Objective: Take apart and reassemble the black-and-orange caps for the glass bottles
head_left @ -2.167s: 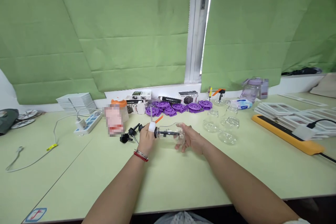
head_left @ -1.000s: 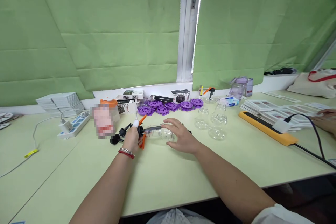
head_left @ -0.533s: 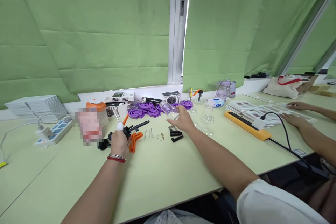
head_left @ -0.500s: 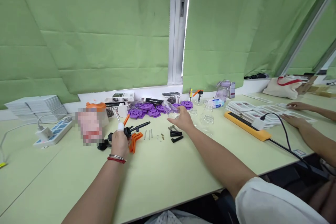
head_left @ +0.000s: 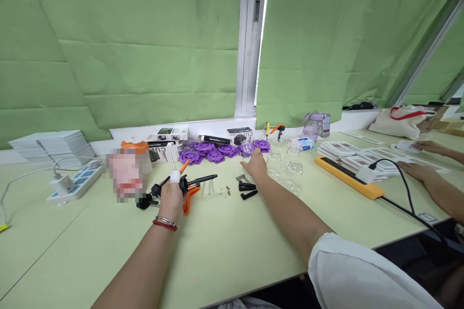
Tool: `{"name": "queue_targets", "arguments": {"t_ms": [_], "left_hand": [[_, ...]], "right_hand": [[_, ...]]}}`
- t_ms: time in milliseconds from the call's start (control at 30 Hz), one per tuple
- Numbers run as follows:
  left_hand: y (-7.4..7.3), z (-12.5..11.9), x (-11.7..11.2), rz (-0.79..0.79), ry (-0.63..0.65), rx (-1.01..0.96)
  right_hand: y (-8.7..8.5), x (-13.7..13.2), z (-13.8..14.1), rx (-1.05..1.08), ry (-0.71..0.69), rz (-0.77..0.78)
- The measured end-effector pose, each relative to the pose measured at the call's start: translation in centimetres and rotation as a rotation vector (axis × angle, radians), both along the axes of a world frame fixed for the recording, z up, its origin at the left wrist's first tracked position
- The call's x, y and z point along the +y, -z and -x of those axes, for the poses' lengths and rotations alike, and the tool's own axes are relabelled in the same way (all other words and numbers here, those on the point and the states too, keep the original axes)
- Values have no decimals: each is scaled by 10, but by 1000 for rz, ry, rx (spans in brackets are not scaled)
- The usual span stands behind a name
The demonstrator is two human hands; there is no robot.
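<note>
My left hand grips a black mechanical part with a long stem and an orange lever; white material covers the thumb, and a thin metal rod rises beside it. Orange trigger-like pieces lie beside this hand. My right hand reaches to the back, fingers curved around a clear plastic bottle against the purple parts; its far fingers are partly hidden. Clear plastic bottles stand and lie right of it. Black tubes, a spring, metal pins and small brass-coloured pieces lie between the hands.
Purple openwork parts are heaped at the back by printed boxes. A white power strip stands left; a yellow one stands right. Another person's hands handle printed sheets at far right.
The clear bottle at my right hand has turned and shifted back and right, onto the purple parts. My left hand has moved slightly right with the black part. The whole view has shifted a little.
</note>
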State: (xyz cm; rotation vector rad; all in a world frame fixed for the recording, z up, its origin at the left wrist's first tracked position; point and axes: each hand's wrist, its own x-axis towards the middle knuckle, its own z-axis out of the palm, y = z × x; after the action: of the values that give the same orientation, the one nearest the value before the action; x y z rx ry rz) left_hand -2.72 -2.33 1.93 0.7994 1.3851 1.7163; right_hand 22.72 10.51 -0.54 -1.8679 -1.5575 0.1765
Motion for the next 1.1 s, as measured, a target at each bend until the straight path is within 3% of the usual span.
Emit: {"name": "queue_targets", "arguments": {"t_ms": [333, 733, 967, 1100], "left_hand": [[1, 0, -1, -29, 28, 44], [-3, -3, -3, -3, 28, 64], [-1, -3, -1, -11, 25, 64], [-1, -2, -2, -9, 43, 69]], "right_hand": [[11, -2, 11, -356, 116, 139], [10, 0, 3, -324, 186, 254], [3, -2, 5, -289, 207, 140], [-13, 6, 1, -359, 97, 35]]}}
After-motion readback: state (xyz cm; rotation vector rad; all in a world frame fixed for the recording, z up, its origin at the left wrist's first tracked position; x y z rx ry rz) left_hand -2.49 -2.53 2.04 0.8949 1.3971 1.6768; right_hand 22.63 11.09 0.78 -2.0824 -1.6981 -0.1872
